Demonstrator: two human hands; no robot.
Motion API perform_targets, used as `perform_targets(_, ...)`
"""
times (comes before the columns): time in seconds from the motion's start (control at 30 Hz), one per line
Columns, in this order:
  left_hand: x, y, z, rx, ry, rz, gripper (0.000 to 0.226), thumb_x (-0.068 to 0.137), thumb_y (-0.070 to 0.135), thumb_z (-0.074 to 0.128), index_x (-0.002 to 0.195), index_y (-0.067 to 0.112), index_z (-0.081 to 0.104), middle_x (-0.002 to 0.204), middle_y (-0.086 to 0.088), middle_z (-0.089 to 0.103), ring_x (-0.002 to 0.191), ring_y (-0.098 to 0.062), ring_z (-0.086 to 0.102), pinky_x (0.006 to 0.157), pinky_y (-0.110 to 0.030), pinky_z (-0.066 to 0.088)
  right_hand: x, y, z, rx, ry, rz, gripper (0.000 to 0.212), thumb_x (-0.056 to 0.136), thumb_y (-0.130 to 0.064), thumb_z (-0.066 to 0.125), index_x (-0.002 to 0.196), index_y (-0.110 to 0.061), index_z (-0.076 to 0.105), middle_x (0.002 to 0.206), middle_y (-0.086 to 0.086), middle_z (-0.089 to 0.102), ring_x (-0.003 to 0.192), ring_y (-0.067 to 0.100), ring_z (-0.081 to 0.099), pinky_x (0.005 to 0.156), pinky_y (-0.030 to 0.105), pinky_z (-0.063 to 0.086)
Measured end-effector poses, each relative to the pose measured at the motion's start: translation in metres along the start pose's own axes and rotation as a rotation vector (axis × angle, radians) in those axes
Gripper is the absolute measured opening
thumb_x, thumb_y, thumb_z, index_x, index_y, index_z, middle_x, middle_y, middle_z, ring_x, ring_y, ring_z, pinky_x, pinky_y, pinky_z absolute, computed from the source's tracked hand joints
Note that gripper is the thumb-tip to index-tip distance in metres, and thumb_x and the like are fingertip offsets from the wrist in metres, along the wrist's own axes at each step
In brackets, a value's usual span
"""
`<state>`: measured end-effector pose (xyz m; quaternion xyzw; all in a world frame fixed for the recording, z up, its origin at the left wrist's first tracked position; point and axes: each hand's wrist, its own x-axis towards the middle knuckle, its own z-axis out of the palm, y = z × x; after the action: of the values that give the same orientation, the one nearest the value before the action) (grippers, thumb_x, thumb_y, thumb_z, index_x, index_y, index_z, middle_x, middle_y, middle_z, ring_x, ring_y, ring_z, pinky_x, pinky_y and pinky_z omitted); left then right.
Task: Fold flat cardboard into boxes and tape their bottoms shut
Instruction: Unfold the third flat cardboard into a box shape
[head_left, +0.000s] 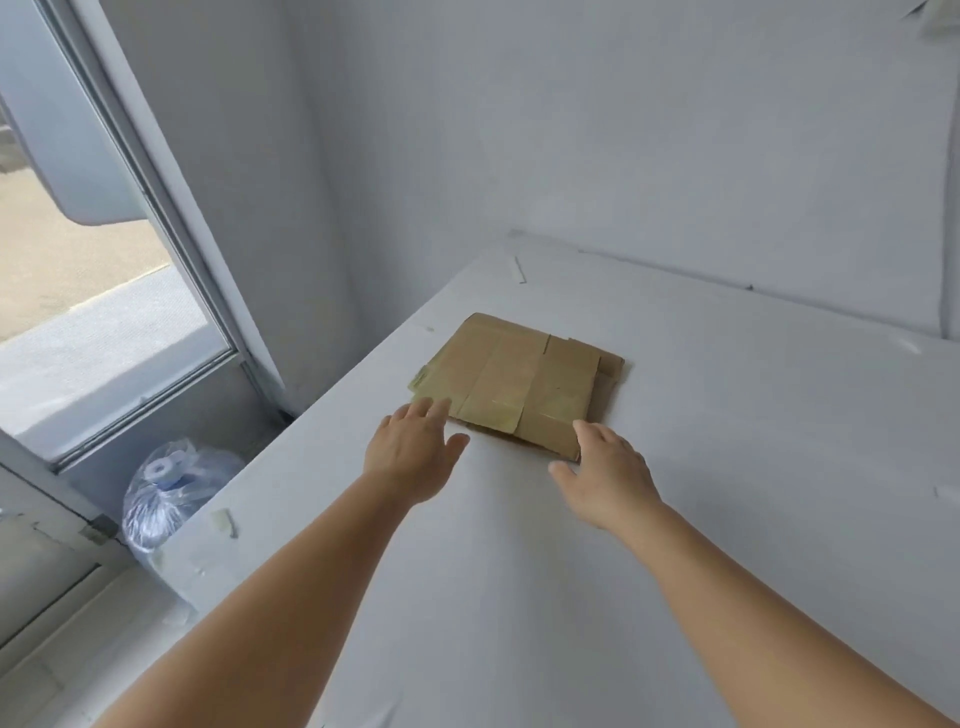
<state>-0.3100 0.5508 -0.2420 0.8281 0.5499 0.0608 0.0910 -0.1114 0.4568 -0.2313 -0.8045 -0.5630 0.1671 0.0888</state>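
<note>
Reaching over the white table (675, 467), we see both hands at the near edge of the flattened cardboard box (519, 382), which lies flat mid-table with old tape strips across it. Left hand (413, 452) and right hand (608, 475): fingers straight, slightly spread, gripping nothing.

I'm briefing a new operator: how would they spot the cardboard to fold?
On the white table by the window, look just beyond both hands, left and right. The cardboard lies flat there, the only brown thing on the table, with glossy tape strips across it.
</note>
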Motion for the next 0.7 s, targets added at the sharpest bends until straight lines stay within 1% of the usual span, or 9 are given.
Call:
perform_targets(0.1, 0.026, -0.017, 0.008, 0.0, -0.022, 0.026, 0.057, 0.098, 0.05, 0.035, 0.147, 0.024, 0.027, 0.151, -0.004, 0.034, 0.139, -0.025, 0.03, 0.111, -0.034, 0.023, 0.016, -0.012, 0.008, 0.052, 0.014, 0.106, 0.059, 0.095, -0.042, 0.044, 0.143, -0.012, 0.027, 0.145, 0.008, 0.036, 0.134, 0.026, 0.032, 0.107, 0.036, 0.027)
perform_targets(0.2, 0.046, -0.028, 0.018, -0.043, -0.056, 0.038, 0.056, 0.097, 0.05, 0.036, 0.147, 0.026, 0.027, 0.148, -0.004, 0.036, 0.136, -0.026, 0.032, 0.11, -0.035, 0.024, 0.027, -0.02, 0.018, 0.077, 0.006, 0.207, 0.067, 0.096, -0.044, 0.043, 0.149, -0.014, 0.016, 0.151, 0.01, 0.029, 0.136, 0.028, 0.029, 0.11, 0.038, 0.027)
perform_targets(0.27, 0.056, -0.031, 0.024, -0.078, -0.083, 0.038, 0.056, 0.097, 0.049, 0.036, 0.147, 0.027, 0.026, 0.145, -0.005, 0.038, 0.132, -0.026, 0.035, 0.108, -0.036, 0.026, 0.032, -0.022, 0.024, 0.082, -0.005, 0.263, 0.069, 0.095, -0.045, 0.042, 0.15, -0.015, 0.012, 0.152, 0.011, 0.027, 0.136, 0.029, 0.03, 0.109, 0.039, 0.029)
perform_targets(0.37, 0.063, -0.033, 0.031, -0.126, -0.115, 0.023, 0.057, 0.095, 0.048, 0.041, 0.147, 0.028, 0.026, 0.141, -0.007, 0.038, 0.125, -0.028, 0.04, 0.104, -0.037, 0.03, 0.037, -0.025, 0.033, 0.114, -0.003, 0.328, 0.069, 0.095, -0.042, 0.042, 0.15, -0.013, 0.012, 0.151, 0.011, 0.028, 0.135, 0.03, 0.03, 0.107, 0.038, 0.031)
perform_targets(0.43, 0.065, -0.034, 0.033, -0.149, -0.108, 0.021, 0.059, 0.093, 0.048, 0.045, 0.146, 0.029, 0.027, 0.14, -0.008, 0.038, 0.12, -0.03, 0.042, 0.101, -0.037, 0.033, 0.039, -0.025, 0.036, 0.124, 0.034, 0.348, 0.067, 0.096, -0.04, 0.043, 0.15, -0.013, 0.015, 0.153, 0.008, 0.027, 0.137, 0.029, 0.028, 0.107, 0.038, 0.029)
perform_targets(0.5, 0.065, -0.035, 0.034, -0.174, -0.075, 0.024, 0.058, 0.093, 0.047, 0.048, 0.145, 0.029, 0.03, 0.137, -0.009, 0.04, 0.118, -0.031, 0.042, 0.1, -0.037, 0.033, 0.039, -0.026, 0.037, 0.137, 0.087, 0.356, 0.064, 0.096, -0.039, 0.044, 0.15, -0.014, 0.017, 0.153, 0.006, 0.028, 0.138, 0.027, 0.027, 0.107, 0.037, 0.028)
perform_targets(0.6, 0.065, -0.038, 0.03, -0.255, -0.033, 0.029, 0.055, 0.091, 0.044, 0.055, 0.141, 0.029, 0.04, 0.136, -0.012, 0.042, 0.122, -0.032, 0.037, 0.105, -0.037, 0.028, 0.037, -0.027, 0.036, 0.249, 0.147, 0.376, 0.064, 0.097, -0.035, 0.046, 0.151, -0.015, 0.018, 0.155, 0.005, 0.027, 0.14, 0.023, 0.026, 0.109, 0.035, 0.028)
perform_targets(0.7, 0.059, -0.034, 0.025, -0.371, -0.004, 0.044, 0.053, 0.087, 0.044, 0.062, 0.136, 0.031, 0.048, 0.132, -0.011, 0.043, 0.121, -0.032, 0.036, 0.105, -0.036, 0.028, 0.027, -0.027, 0.03, 0.352, 0.217, 0.392, 0.063, 0.096, -0.03, 0.049, 0.151, -0.018, 0.019, 0.155, 0.002, 0.025, 0.136, 0.021, 0.035, 0.105, 0.031, 0.032)
